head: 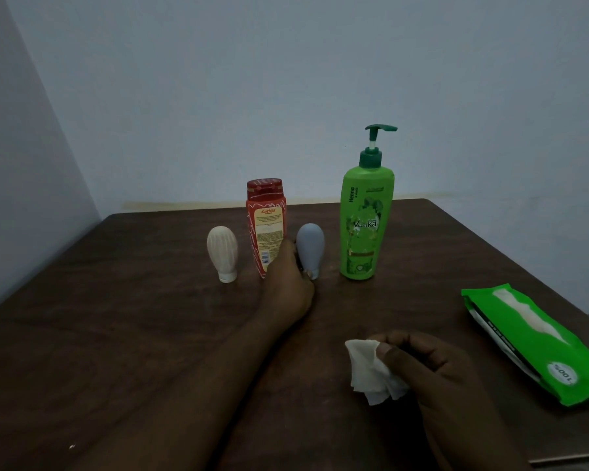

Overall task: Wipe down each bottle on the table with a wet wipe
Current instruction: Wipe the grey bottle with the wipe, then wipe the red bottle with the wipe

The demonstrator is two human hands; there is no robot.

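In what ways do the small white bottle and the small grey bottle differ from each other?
The white bottle is ribbed; the grey bottle is smooth. The white bottle stands free at the left end of the row; the left hand grips the grey bottle low down. Both are small, bulb-shaped and stand narrow end down.

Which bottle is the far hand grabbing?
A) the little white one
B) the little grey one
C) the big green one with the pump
B: the left hand curls round the lower end of the little grey bottle, while the right hand holds the wet wipe.
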